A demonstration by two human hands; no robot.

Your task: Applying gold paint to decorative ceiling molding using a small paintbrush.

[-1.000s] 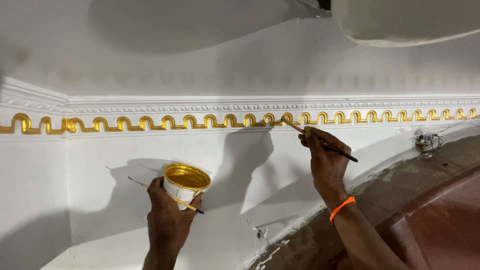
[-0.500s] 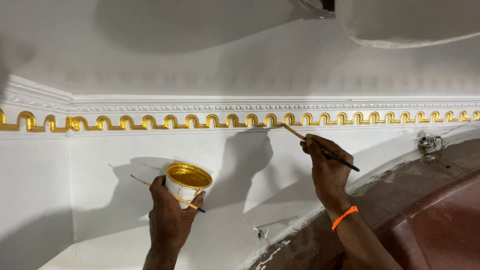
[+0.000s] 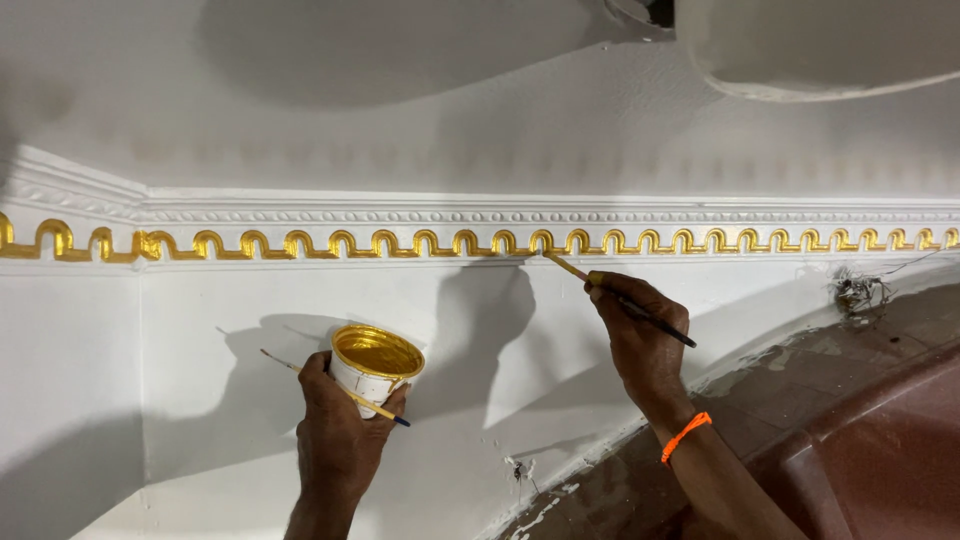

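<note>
Brush (image 3: 620,298), thin with a yellowish front part and a dark handle, sits in the right hand (image 3: 640,340), pinched between the fingers like a pen. Its tip touches the lower edge of the gold trim (image 3: 400,243), a wavy looping band that runs left to right along a white moulding (image 3: 500,214) high on a white wall (image 3: 200,330). The tip meets the band a little right of the picture's centre. The handle slants down and to the right, past the knuckles. An orange band (image 3: 685,436) circles the right wrist.

The left hand (image 3: 340,430) is lower and to the left, well apart from the right. Its grip is closed round a small white cup (image 3: 372,368), fingers wrapped about the cup's side and base. The cup stands upright and holds gold paint that coats its inside. The same hand also clamps a second brush (image 3: 340,390) against the cup; this one lies nearly level, its pale tip sticking out to the left and its dark end to the right.

Shadows of both hands and the cup fall on the wall behind them. At lower right, a curved reddish-brown dome (image 3: 880,440) rises beside the right forearm, with white paint smears along its edge. A small tangle of wires (image 3: 855,292) hangs from the wall at the right, just under the trim.
</note>
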